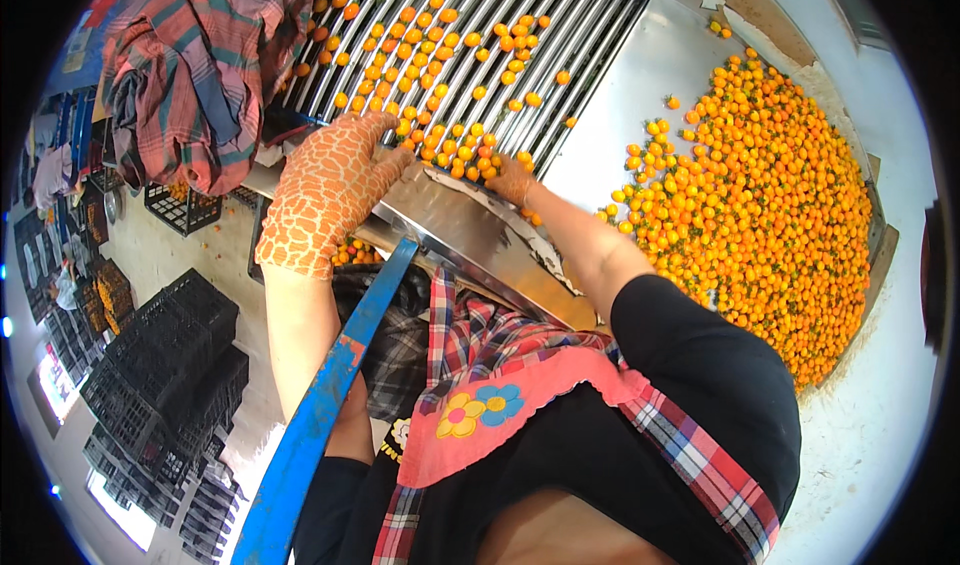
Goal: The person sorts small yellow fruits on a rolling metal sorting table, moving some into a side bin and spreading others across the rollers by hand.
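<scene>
Orange-yellow cherry tomatoes (431, 47) lie scattered over the metal rollers (465, 10) of a sorting conveyor, bunched most thickly at the near edge. My left hand (322, 190), in an orange glove with a pale giraffe pattern, rests at the conveyor's left near corner. Its thumb and fingers are spread beside the bunched tomatoes, with nothing visible between them. At the near edge further right, my right hand (514, 182) touches or nearly touches tomatoes. Its fingertips are partly hidden, so whether it grips one is unclear.
A large heap of cherry tomatoes (757, 227) covers the metal sheet (615, 92) at right. A blue metal bar (337, 392) runs between my arms from a steel ledge (465, 220). Someone in a plaid shirt (187, 77) is at upper left, above stacked black crates (157, 362).
</scene>
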A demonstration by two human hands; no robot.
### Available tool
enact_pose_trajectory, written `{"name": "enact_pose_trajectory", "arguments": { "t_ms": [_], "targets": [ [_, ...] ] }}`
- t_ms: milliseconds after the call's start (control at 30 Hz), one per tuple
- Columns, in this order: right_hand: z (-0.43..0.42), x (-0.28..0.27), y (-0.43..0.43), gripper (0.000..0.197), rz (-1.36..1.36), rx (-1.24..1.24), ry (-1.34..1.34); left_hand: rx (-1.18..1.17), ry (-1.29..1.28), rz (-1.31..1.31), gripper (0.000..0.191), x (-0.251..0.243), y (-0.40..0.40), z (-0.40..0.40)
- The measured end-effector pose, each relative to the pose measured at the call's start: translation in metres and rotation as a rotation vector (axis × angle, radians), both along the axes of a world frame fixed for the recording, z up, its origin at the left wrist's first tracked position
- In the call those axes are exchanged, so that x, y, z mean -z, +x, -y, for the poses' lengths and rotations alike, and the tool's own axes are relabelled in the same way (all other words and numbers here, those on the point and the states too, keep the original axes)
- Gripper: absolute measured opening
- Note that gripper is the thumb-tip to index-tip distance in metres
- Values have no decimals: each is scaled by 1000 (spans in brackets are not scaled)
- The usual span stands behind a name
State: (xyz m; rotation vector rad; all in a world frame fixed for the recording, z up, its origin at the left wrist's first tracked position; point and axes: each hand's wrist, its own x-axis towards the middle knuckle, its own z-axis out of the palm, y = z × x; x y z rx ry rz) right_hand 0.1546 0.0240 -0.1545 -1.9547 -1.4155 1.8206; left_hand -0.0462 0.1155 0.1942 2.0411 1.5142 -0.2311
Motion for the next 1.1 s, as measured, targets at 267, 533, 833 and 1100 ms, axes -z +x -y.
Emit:
{"name": "enact_pose_trajectory", "arguments": {
  "t_ms": [267,533,833,1100],
  "targets": [
    [-59,-34,-20,17,103,-214,572,-17,34,-19,40,-1,-9,6],
    [-191,-34,-14,49,399,22,548,-68,54,6,35,5,-6,10],
    [-161,-43,-6,47,123,-161,406,-26,1,19,34,13,2,-1],
    [25,-97,182,61,1051,236,204,-20,60,-12,40,9,-1,-2]
  ]
}}
